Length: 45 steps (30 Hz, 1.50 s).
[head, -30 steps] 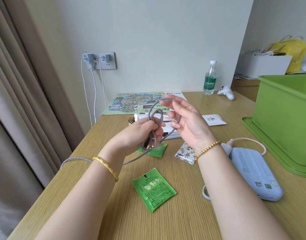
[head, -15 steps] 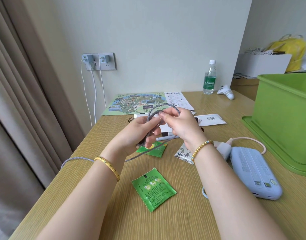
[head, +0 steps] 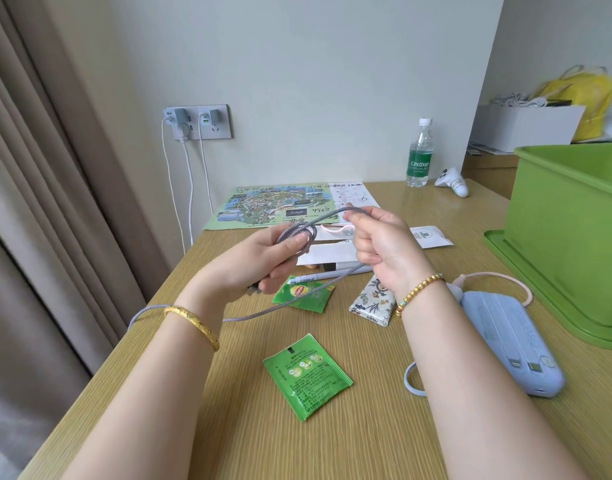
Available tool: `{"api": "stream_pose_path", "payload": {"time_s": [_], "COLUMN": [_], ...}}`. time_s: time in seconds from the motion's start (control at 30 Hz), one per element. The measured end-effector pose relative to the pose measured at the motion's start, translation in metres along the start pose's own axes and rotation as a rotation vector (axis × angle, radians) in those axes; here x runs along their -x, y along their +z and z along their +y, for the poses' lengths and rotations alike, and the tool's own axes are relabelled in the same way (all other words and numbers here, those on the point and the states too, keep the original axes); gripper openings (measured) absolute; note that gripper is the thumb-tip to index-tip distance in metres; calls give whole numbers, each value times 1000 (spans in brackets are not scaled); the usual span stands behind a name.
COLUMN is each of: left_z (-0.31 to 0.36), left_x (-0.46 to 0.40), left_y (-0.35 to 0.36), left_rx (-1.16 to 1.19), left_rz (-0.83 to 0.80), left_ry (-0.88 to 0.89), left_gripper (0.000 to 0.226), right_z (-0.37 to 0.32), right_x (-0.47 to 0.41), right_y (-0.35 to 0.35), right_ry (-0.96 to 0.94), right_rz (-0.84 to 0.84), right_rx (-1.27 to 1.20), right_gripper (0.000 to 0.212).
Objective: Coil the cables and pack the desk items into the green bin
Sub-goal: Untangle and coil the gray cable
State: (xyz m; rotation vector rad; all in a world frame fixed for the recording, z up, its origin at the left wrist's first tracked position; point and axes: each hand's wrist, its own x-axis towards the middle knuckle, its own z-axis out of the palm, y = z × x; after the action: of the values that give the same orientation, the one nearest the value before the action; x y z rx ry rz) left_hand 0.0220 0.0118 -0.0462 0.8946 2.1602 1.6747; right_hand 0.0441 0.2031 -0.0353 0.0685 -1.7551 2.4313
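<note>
Both hands are raised above the wooden desk (head: 332,427), working a grey braided cable (head: 287,301). The left hand (head: 263,259) pinches a small bundle of loops between thumb and fingers, fingers curled around them. The right hand (head: 380,244) has its fingers curled on the same cable, holding up a strand that arcs from the loops over to its fingertips. From under the right hand the cable runs down to the left, passes beneath the left wrist and bends round at the desk's left edge.

On the desk below the hands lie a green tea sachet (head: 306,292) and, nearer, a second green sachet (head: 308,375). Just right of the far sachet is a small floral pouch (head: 372,301). A pale blue power bank (head: 508,337) with a pink loop lies to the right, near the green bin (head: 567,237), which stands on its lid at the right edge.

Farther back lie a printed map (head: 273,206), some white papers (head: 328,252) and a white packet (head: 429,235). A water bottle (head: 419,154) stands by the far wall, a small white device (head: 453,181) beside it. Two chargers sit in the wall socket (head: 197,121), with white leads hanging down.
</note>
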Motion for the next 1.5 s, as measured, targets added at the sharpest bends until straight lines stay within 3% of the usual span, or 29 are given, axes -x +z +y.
{"api": "stream_pose_path", "payload": {"time_s": [0.2, 0.37, 0.47, 0.63, 0.77, 0.97, 1.07, 1.27, 1.5], "left_z": [4, -2, -3, -1, 4, 12, 12, 4, -4], "left_x": [-10, -20, -22, -22, -24, -20, -19, -17, -13], "left_y": [0, 6, 14, 16, 22, 23, 17, -9, -29], "left_rx": [370, 681, 746, 677, 693, 732, 747, 611, 582], "left_rz": [431, 744, 705, 691, 641, 589, 677, 884, 1052], "left_ry": [45, 17, 57, 73, 28, 87, 83, 60, -52], "left_gripper": [38, 31, 27, 39, 44, 30, 30, 33, 33], "right_z": [3, 12, 16, 23, 27, 27, 26, 19, 4], "right_x": [1, 4, 6, 13, 15, 14, 13, 11, 9], "right_y": [2, 8, 14, 27, 33, 33, 32, 26, 14], "right_ry": [68, 169, 252, 316, 310, 266, 276, 261, 161], "right_rz": [-194, -207, -272, -372, -358, -314, -341, -192, -71], "right_rx": [-36, 275, 405, 527, 575, 540, 554, 490, 370], "right_gripper": [10, 19, 28, 36, 38, 37, 35, 19, 41]}}
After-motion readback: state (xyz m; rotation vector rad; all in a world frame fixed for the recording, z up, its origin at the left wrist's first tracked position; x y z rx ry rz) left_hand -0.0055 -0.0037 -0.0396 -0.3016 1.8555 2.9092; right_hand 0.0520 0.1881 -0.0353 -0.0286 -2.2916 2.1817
